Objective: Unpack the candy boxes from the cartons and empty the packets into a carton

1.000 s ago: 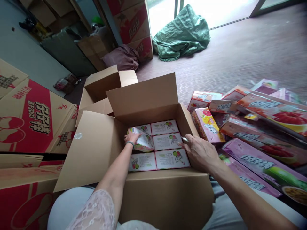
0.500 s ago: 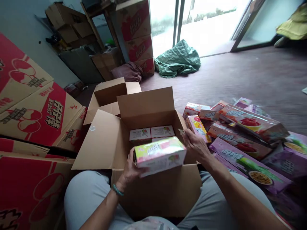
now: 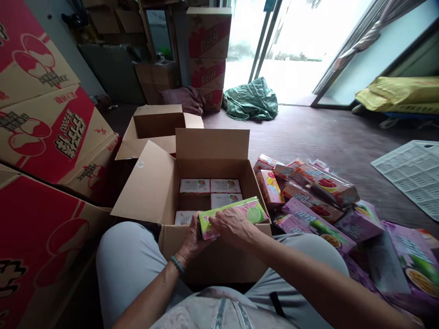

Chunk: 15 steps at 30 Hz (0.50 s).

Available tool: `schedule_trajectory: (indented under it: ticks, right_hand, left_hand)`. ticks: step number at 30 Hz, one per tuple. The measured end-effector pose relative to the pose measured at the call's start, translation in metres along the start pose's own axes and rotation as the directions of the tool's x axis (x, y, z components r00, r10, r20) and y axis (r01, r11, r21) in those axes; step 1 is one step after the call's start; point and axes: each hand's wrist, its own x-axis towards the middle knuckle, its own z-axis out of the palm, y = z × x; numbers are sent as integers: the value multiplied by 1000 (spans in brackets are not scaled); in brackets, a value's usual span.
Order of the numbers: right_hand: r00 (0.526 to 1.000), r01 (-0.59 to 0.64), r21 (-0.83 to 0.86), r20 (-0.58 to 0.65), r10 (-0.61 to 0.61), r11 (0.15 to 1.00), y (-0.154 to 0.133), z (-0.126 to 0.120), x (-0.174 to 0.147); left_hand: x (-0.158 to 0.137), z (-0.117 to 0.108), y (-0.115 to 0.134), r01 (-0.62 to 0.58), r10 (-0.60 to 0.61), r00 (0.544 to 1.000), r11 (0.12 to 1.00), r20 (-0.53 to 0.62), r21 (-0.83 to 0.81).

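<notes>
A green and pink carton (image 3: 255,211) with a lime picture is held tilted above the near edge of an open cardboard box (image 3: 212,144). My left hand (image 3: 195,241) grips the carton's left end, thumb up along its side. On the carton's upper face rests my right hand (image 3: 233,225), its fingers curled closed near the left end; whatever they pinch is hidden. Inside the cardboard box, several white-sided cartons (image 3: 226,200) lie packed in rows, with a gap among them on the left.
To the right is a heap of purple and orange cartons (image 3: 307,219). Another open box (image 3: 154,123) stands behind. Red printed boxes (image 3: 68,132) are stacked at left. A green sack (image 3: 252,98) lies by the doorway, and a white plastic grid (image 3: 411,171) on the floor.
My right hand has moved from beside the carton's right end onto its left part. The carton has turned, showing its green lime face. The view has swung to the right.
</notes>
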Motion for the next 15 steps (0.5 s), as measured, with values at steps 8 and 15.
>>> schedule_trajectory:
  ticks: [8,15]
  right_hand:
    - [985,-127,-113,103,138,985,31,3,-21]
    - [936,-325,-69,119,331,943,114,6,-91]
  left_hand:
    - [1,-4,-3,-33,33,999,999,8,23]
    - [3,-8,0,28,-27,999,999,30,-31]
